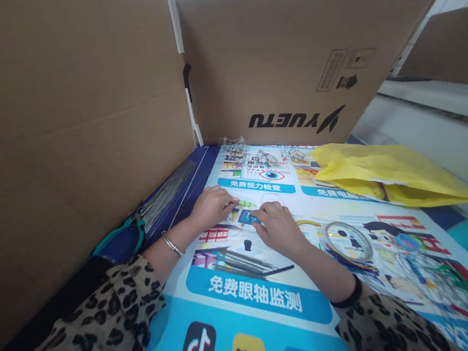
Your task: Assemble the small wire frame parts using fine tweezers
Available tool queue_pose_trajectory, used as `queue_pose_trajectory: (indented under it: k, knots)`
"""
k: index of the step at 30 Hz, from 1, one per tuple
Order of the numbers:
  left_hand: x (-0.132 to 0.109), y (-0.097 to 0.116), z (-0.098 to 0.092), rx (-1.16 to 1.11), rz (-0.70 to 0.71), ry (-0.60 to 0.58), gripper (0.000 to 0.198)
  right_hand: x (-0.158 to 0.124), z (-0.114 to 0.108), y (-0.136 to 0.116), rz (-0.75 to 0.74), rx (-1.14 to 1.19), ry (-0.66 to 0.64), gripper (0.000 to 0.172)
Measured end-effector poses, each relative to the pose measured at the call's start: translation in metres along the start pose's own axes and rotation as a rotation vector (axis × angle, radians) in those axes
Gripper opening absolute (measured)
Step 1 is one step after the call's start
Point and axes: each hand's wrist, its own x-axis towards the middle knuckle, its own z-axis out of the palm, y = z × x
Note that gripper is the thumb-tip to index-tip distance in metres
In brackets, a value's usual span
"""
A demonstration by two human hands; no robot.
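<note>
My left hand [213, 206] is held low over the printed sheet [261, 338], thumb and fingertips pressed together. Whatever they pinch is too small to make out. Just right of it, my right hand [280, 225] has its thumb and bent fingers closed near the sheet, and I cannot make out what is between them. A faint thin loop, seemingly of wire [272, 198], shows just above the right hand. The two hands are a short gap apart.
Cardboard panels stand left [69, 104] and behind [288, 56]. Teal-edged pliers or similar tool [141, 231] and a bundle of thin straight wires [168, 194] lie left. Rightward are a yellow bag [385, 169], a round coil [349, 244] and tangled coloured strands [444, 281].
</note>
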Motion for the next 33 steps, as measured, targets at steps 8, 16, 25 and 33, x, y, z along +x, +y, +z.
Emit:
queue_pose_trajectory:
  k: [8,16,25,33]
  knots:
    - [0.003,0.004,0.008,-0.073,0.023,0.044,0.026,0.001,0.001,0.001,-0.025,-0.001,-0.015,0.028]
    - [0.000,-0.003,0.018,-0.142,0.046,-0.106,0.024,0.000,0.002,0.003,-0.060,0.033,0.005,0.027]
    - [-0.004,-0.002,0.016,-0.148,-0.017,-0.192,0.031,0.001,0.004,0.004,-0.086,0.104,-0.005,0.026]
    - [0.000,-0.006,0.018,-0.114,-0.089,-0.168,0.032,0.001,-0.001,0.000,-0.056,0.080,-0.040,0.025]
